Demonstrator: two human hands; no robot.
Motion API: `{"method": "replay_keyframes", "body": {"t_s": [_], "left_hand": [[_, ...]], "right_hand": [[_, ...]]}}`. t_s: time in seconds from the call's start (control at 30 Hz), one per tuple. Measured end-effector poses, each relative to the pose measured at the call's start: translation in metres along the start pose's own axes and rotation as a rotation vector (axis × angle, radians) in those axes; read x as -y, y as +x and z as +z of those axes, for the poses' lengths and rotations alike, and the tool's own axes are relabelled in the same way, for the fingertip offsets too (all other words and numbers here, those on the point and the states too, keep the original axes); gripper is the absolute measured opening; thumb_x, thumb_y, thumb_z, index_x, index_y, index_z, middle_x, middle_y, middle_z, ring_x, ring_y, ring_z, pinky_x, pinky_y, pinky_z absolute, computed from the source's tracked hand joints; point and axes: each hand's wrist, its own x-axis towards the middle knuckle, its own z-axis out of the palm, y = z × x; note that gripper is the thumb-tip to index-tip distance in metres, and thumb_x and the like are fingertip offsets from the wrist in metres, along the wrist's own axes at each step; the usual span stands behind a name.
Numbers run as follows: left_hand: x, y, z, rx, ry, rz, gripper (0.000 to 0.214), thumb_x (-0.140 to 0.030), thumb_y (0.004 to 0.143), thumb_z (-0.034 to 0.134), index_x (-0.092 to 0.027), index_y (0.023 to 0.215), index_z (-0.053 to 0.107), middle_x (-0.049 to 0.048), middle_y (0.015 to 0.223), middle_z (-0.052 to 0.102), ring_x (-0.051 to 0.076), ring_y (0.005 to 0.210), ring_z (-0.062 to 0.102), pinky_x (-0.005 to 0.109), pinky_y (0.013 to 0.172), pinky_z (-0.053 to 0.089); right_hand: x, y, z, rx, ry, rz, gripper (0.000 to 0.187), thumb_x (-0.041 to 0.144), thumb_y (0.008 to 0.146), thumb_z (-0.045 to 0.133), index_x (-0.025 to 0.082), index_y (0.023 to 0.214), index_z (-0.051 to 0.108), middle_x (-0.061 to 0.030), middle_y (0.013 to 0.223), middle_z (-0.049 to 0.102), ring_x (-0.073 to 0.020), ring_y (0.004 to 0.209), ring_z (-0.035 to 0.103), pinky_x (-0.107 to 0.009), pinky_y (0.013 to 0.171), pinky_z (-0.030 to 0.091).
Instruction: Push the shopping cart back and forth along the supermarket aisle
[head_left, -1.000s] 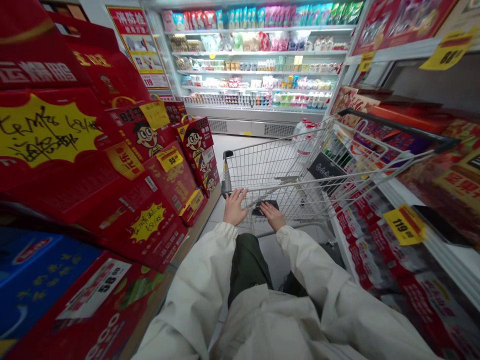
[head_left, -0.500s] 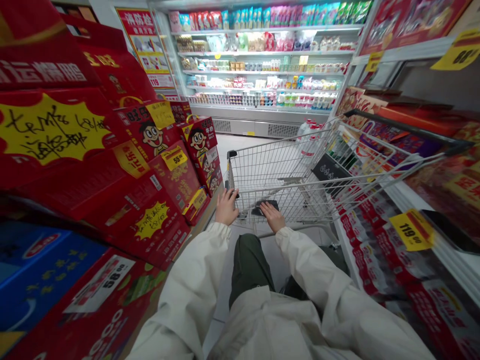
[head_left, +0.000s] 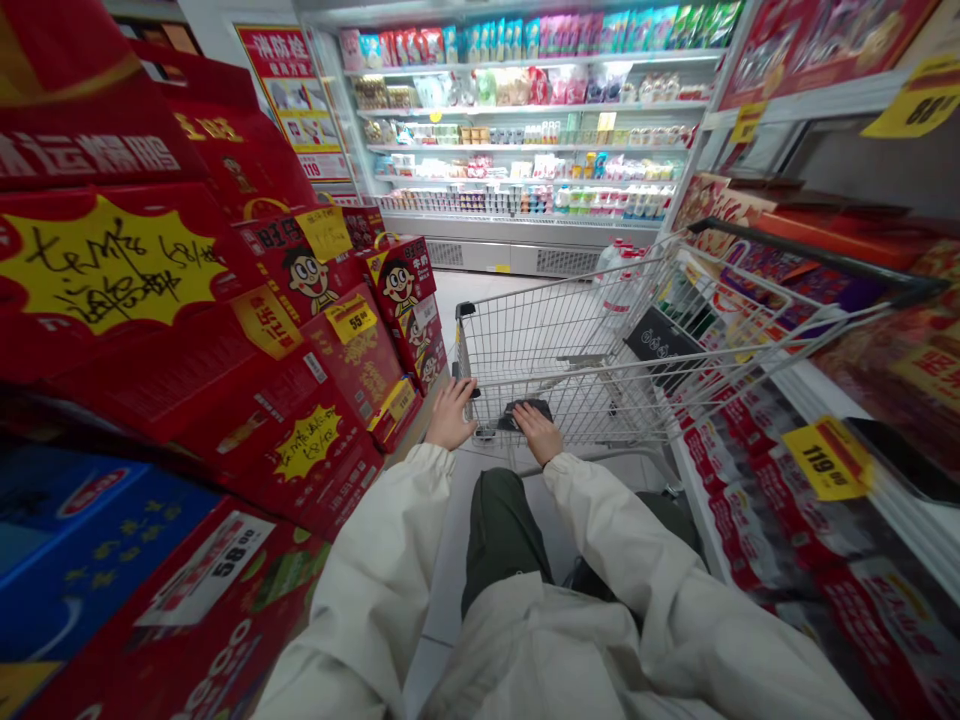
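Observation:
A wire shopping cart point(head_left: 555, 345) stands crosswise in front of me, its black handle point(head_left: 810, 255) toward the right. My left hand point(head_left: 451, 415) grips the cart's near left corner, by a black plastic corner piece. Beside it, my right hand point(head_left: 538, 432) presses a dark grey cloth point(head_left: 517, 412) against the near wire side, fingers laid over it. Part of the cloth is hidden under the fingers. A black panel point(head_left: 661, 345) with white marks sits in the cart's handle end.
Red gift boxes point(head_left: 352, 350) with yellow price signs are stacked close on my left. Shelves point(head_left: 817, 400) of packaged goods line the right side, with a dark phone-like slab point(head_left: 904, 460) on one edge. A lit fridge point(head_left: 517, 120) stands ahead; bottles point(head_left: 619, 285) are on the floor behind the cart.
My right hand has slid slightly left along the cart's side with the dark cloth. My left hand stays at the corner, shifted very little.

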Motion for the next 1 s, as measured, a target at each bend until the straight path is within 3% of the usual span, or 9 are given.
{"method": "replay_keyframes", "body": {"t_s": [0.13, 0.27, 0.43, 0.63, 0.83, 1.0], "left_hand": [[0.014, 0.001, -0.003, -0.021, -0.145, 0.053, 0.08, -0.012, 0.066, 0.057, -0.019, 0.145, 0.04, 0.0081, 0.151, 0.044, 0.027, 0.146, 0.027, 0.048, 0.12, 0.025], [0.024, -0.001, -0.002, -0.033, -0.238, 0.103, 0.081, -0.006, 0.064, 0.051, -0.018, 0.143, 0.042, 0.0096, 0.155, 0.036, 0.025, 0.147, 0.027, 0.045, 0.12, 0.026], [0.021, -0.002, 0.003, -0.074, -0.216, 0.062, 0.083, -0.004, 0.062, 0.049, -0.021, 0.143, 0.043, 0.0074, 0.151, 0.041, 0.024, 0.147, 0.026, 0.046, 0.122, 0.022], [0.023, -0.002, 0.001, -0.041, -0.21, 0.061, 0.086, -0.002, 0.061, 0.047, -0.021, 0.144, 0.042, 0.0069, 0.15, 0.044, 0.023, 0.146, 0.028, 0.046, 0.121, 0.024], [0.022, -0.007, 0.004, -0.01, -0.15, 0.064, 0.095, 0.003, 0.058, 0.041, -0.024, 0.149, 0.034, 0.0043, 0.156, 0.036, 0.02, 0.149, 0.02, 0.046, 0.122, 0.022], [0.016, -0.01, 0.005, 0.009, -0.078, 0.053, 0.1, 0.006, 0.059, 0.039, -0.025, 0.153, 0.025, 0.0035, 0.158, 0.032, 0.02, 0.15, 0.015, 0.047, 0.122, 0.02]], "right_hand": [[0.008, -0.009, 0.008, 0.016, 0.017, 0.034, 0.051, -0.003, 0.09, 0.035, 0.014, 0.129, 0.062, -0.0113, 0.128, 0.065, -0.0194, 0.127, 0.056, -0.039, 0.109, 0.046], [0.021, 0.003, -0.005, -0.026, 0.022, -0.019, 0.052, 0.0, 0.092, 0.034, 0.015, 0.138, 0.054, -0.0086, 0.142, 0.054, -0.0193, 0.137, 0.045, -0.039, 0.117, 0.037], [0.017, 0.016, -0.005, 0.015, 0.045, -0.09, 0.049, 0.003, 0.094, 0.037, 0.017, 0.138, 0.054, -0.0081, 0.142, 0.054, -0.0187, 0.136, 0.045, -0.038, 0.116, 0.038], [0.011, -0.004, 0.02, 0.002, 0.085, -0.105, 0.052, 0.0, 0.094, 0.028, 0.016, 0.133, 0.059, -0.0086, 0.132, 0.064, -0.0128, 0.132, 0.05, -0.034, 0.114, 0.04], [0.024, 0.009, 0.007, -0.001, 0.094, -0.119, 0.051, 0.002, 0.095, 0.03, 0.017, 0.137, 0.054, -0.0079, 0.141, 0.055, -0.0166, 0.138, 0.043, -0.039, 0.117, 0.037], [0.031, 0.015, 0.01, 0.111, 0.069, -0.052, 0.047, 0.003, 0.094, 0.039, 0.016, 0.136, 0.056, -0.0094, 0.141, 0.055, -0.0186, 0.136, 0.046, -0.038, 0.117, 0.037]]}}
